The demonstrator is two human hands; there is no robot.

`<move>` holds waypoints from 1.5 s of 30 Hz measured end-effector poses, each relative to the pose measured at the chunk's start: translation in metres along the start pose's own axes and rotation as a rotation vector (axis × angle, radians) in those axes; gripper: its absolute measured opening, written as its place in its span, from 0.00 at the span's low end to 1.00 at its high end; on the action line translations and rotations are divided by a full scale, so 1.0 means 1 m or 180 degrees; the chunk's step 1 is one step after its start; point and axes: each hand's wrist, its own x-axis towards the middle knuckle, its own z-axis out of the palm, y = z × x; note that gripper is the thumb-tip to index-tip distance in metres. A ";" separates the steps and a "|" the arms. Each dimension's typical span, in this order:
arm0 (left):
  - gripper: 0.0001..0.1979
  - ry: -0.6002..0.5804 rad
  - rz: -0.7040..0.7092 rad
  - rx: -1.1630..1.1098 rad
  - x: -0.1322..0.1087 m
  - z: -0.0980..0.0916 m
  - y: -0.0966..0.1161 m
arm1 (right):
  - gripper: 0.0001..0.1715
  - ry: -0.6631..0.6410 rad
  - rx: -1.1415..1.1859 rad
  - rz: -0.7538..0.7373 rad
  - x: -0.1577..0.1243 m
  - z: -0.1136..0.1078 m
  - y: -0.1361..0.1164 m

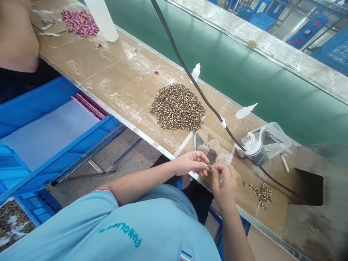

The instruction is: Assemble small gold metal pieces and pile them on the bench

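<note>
Just over the table's front edge, my left hand and my right hand meet fingertip to fingertip. Both pinch one small dark and gold piece, partly hidden by the fingers. Beyond them lies a large pile of small brown and gold ring-like pieces. A smaller heap of similar pieces is to the right of my right hand. Close behind my fingers are a small clear round cup and a second clear cup.
White squeeze bottles line the far edge, one lying over. A black cable crosses the table near a container with white tissue and a clear plastic tray. Another person's arm is at left, above a blue crate.
</note>
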 end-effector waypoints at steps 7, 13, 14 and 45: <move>0.20 -0.0009 0.0029 0.0012 0.001 0.000 -0.001 | 0.07 0.0037 -0.0030 -0.0049 -0.002 0.002 0.001; 0.20 0.0016 0.0019 0.0034 0.001 -0.001 -0.001 | 0.06 0.0047 -0.0122 -0.0109 -0.002 0.003 0.001; 0.20 0.0018 0.0015 0.0039 0.001 0.000 -0.001 | 0.06 0.0047 -0.0146 -0.0122 -0.002 0.003 0.001; 0.18 0.0160 0.0564 0.0730 -0.003 0.003 -0.017 | 0.04 0.0441 0.0319 0.0381 -0.020 0.008 -0.006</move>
